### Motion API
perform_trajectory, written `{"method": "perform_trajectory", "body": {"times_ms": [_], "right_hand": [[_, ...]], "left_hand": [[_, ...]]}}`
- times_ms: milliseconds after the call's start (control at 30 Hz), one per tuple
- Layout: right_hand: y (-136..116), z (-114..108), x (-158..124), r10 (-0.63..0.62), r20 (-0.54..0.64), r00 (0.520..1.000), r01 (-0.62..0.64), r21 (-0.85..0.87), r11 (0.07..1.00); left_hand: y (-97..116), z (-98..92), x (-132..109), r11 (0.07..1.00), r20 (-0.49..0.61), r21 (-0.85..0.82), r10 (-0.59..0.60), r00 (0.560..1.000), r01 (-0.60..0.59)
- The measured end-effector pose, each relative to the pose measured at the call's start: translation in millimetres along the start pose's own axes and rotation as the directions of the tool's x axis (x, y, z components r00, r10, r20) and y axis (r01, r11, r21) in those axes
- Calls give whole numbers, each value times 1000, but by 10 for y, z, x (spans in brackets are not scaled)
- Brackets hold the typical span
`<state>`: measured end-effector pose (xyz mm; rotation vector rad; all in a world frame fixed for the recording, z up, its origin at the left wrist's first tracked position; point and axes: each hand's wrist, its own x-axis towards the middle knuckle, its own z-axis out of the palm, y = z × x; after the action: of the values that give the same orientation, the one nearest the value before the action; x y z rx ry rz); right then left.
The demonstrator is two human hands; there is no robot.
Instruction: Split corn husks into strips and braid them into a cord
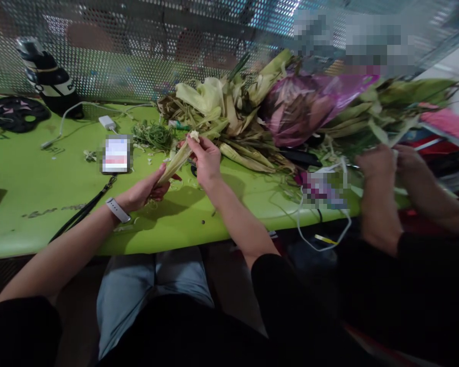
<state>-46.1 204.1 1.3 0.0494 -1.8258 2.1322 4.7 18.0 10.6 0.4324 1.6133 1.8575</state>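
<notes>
My left hand (147, 191) is closed round the lower end of a pale green corn ear (176, 162) still in its husk, held above the green table (42, 193). My right hand (204, 158) pinches the upper tip of the same ear, where a bit of husk stands up. A white watch band sits on my left wrist. Just behind the ear lies a big heap of corn husks and unpeeled ears (229, 117).
A purple plastic bag (306, 109) lies in the heap. Another person's hands (382, 168) work on husks at the right. A phone (117, 154), a white charger with cable (107, 122), a dark bottle (48, 76) and a black round item (15, 113) sit on the left side.
</notes>
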Motion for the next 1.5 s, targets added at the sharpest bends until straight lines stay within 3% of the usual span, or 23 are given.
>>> {"method": "perform_trajectory", "body": {"times_ms": [167, 567, 800, 900, 1000, 1300, 1500], "right_hand": [[-17, -9, 22, 21, -36, 999, -17, 104, 994], [17, -88, 167, 73, -93, 993, -62, 125, 990], [32, -137, 188, 121, -75, 990, -115, 80, 990], [15, -135, 183, 149, -52, 987, -147, 40, 988], [2, -134, 180, 173, -29, 985, -173, -6, 985], [154, -179, 291, 222, -71, 973, -224, -28, 974], [221, -172, 302, 258, -28, 966, -258, 2, 966]], "left_hand": [[-13, -23, -3, 999, -14, 27, -16, 1000, 17], [-32, -105, 45, 992, -104, 128, 25, 994, -12], [110, -245, -24, 973, -12, 226, -37, 999, 38], [166, -285, -45, 978, 52, 197, -80, 995, 69], [181, -306, -43, 986, 49, 141, -102, 994, 94], [234, -393, -35, 993, -171, -116, -47, 984, 28], [251, -389, -54, 985, -178, -152, 58, 982, -85]]}}
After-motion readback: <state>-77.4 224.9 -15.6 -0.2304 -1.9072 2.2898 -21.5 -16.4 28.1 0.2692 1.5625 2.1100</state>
